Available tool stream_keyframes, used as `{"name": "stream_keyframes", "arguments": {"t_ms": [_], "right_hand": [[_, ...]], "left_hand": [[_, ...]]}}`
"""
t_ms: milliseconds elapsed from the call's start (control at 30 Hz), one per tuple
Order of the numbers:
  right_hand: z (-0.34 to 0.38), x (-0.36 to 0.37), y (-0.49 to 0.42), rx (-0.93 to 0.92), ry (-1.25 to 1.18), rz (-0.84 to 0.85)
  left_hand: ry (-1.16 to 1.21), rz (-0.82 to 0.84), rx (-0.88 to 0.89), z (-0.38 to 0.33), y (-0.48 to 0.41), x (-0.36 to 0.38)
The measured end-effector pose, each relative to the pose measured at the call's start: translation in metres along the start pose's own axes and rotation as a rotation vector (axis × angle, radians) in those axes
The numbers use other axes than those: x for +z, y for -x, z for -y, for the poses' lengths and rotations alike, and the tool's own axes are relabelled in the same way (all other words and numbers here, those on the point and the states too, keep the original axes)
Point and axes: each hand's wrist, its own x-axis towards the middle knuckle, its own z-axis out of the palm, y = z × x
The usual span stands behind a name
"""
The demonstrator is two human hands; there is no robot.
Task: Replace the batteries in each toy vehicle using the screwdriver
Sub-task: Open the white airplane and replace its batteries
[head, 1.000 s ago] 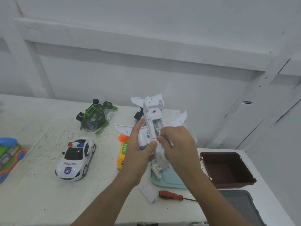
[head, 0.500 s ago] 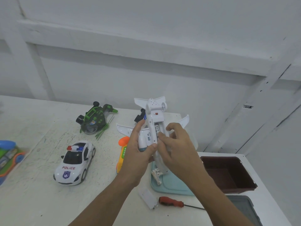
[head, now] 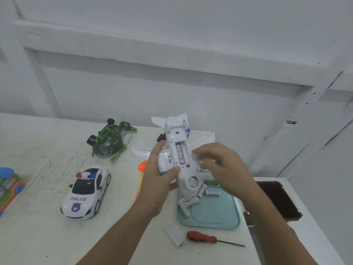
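Toy plane (head: 178, 135) gripped by left hand (head: 156, 180); right hand (head: 223, 169) curled beside, hold unclear.

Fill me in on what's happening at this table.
A person is working on a white toy airplane, gripped belly-up in the left hand. Its battery compartment is open with a battery inside. The right hand hovers beside it; whether it holds anything is blurred. Loose batteries lie on the teal tray; the cover and screwdriver lie on the table.
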Motion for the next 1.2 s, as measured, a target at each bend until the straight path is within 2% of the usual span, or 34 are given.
{"name": "stream_keyframes", "arguments": {"t_ms": [100,167,233,333,400,567,700,867,933,1067,1133,1200], "right_hand": [[-0.011,-0.008,0.004,0.151,-0.257,-0.158],[-0.029,-0.004,0.009,0.212,-0.217,-0.232],[-0.048,0.006,0.016,0.243,-0.010,-0.157],[-0.071,0.028,0.027,0.207,0.364,0.183],[-0.079,0.042,0.035,0.168,0.471,0.296],[-0.087,0.065,0.051,-0.023,0.448,0.230],[-0.080,0.075,0.055,0.031,0.469,0.287],[-0.077,0.080,0.059,0.134,0.530,0.232],[-0.075,0.072,0.057,0.240,0.401,0.183],[-0.059,0.033,0.041,0.540,-0.324,0.047],[-0.048,0.012,0.031,0.575,-0.535,-0.034],[-0.035,-0.003,0.021,0.551,-0.616,-0.114]], "left_hand": [[-0.008,-0.018,0.008,-0.003,0.000,-0.003],[-0.008,-0.025,0.027,-0.006,0.001,-0.006],[-0.006,-0.026,0.029,-0.008,0.001,-0.008],[-0.012,-0.039,0.019,-0.009,0.001,-0.009],[-0.006,-0.045,0.015,-0.009,0.002,-0.010],[-0.012,-0.049,0.015,-0.010,0.006,-0.012],[-0.020,-0.058,0.008,-0.008,0.008,-0.013],[-0.051,-0.046,0.020,-0.008,0.010,-0.014],[-0.051,-0.042,0.024,-0.007,0.011,-0.015],[-0.039,-0.030,0.032,-0.006,0.011,-0.017],[-0.032,-0.031,0.023,-0.003,0.011,-0.017],[-0.025,-0.035,0.019,-0.001,0.011,-0.017]]}}
